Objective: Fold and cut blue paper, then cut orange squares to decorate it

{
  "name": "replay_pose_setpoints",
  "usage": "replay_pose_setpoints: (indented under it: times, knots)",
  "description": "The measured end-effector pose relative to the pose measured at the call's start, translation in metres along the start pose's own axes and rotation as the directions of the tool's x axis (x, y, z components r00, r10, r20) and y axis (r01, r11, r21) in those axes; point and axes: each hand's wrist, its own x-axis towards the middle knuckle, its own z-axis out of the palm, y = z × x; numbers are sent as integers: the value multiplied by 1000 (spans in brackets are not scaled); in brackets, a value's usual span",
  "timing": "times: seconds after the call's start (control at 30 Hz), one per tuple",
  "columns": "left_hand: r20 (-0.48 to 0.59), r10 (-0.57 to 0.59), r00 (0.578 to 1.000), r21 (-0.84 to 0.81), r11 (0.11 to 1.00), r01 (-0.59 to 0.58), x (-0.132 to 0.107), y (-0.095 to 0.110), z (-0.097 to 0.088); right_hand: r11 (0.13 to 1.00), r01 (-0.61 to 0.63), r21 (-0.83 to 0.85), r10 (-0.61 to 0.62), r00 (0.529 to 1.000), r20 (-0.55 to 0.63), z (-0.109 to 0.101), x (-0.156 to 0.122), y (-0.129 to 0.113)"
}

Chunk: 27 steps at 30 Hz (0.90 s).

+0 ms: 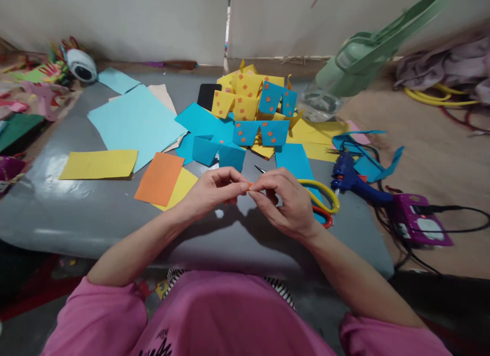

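Between the fingertips of my left hand (224,187) and my right hand (281,198) is a small orange paper piece (250,185), pinched from both sides above the grey table. Most of it is hidden by the fingers. Scissors with yellow and red handles (327,193) lie beside my right hand, their blade tip showing just past the fingers. Beyond my hands stand folded blue paper glasses shapes (273,133) dotted with orange squares, and yellow ones (247,85) like them. A plain folded blue paper piece (218,151) is nearest my left hand.
An orange sheet (160,178), a yellow strip (98,164) and large light blue sheets (133,124) lie to the left. On the right are a blue glue gun (354,180), a purple power box (421,221) with cables, and a green-topped bottle (337,73).
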Motion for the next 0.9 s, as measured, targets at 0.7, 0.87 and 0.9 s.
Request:
replay_pose_setpoints:
  times: [0.7, 0.87, 0.9]
  knots:
    - [-53, 242, 969, 247, 943, -222, -1, -3, 5, 966, -236, 111, 236, 972, 14, 5, 1, -8]
    - [-24, 392, 920, 436, 832, -344, -1, -6, 3, 946, -293, 136, 291, 956, 39, 5, 1, -9]
    - [-12, 428, 904, 472, 799, -372, -1, -6, 3, 939, -312, 143, 308, 950, 50, 5, 1, -9]
